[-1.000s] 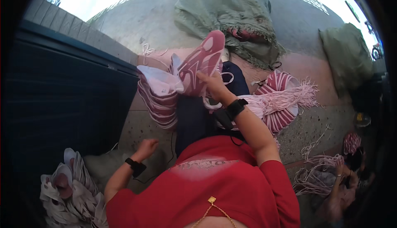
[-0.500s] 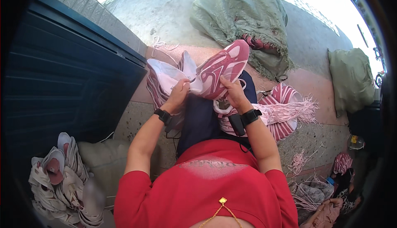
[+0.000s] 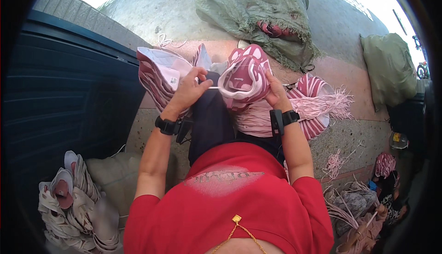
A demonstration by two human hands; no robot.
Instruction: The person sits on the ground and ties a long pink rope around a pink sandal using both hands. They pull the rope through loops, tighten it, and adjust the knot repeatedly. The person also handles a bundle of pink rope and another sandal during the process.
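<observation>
A pink-and-white shoe upper (image 3: 244,77) is held above my lap, its opening turned toward me and its pink inside showing. My right hand (image 3: 277,92) grips its right side, thumb in front. On the other side my left hand (image 3: 189,89) is closed, pinching a thin white lace (image 3: 214,88) that stretches across to the upper's edge. Just beyond my left hand leans a stack of nested pink-and-white uppers (image 3: 154,72), linings facing up. Under the held upper and to the right lies a thick bundle of pale pink laces (image 3: 313,108).
A torn green woven sack (image 3: 253,12) with pink pieces inside stands ahead; another sack (image 3: 389,72) is at right. A blue metal panel (image 3: 69,88) bounds the left. Whitish uppers (image 3: 69,203) are piled at lower left. Another person's hand (image 3: 363,235) shows at lower right.
The upper has turned from its outer side showing to its opening facing me. My left hand has drawn slightly left, with a white lace now stretched from it.
</observation>
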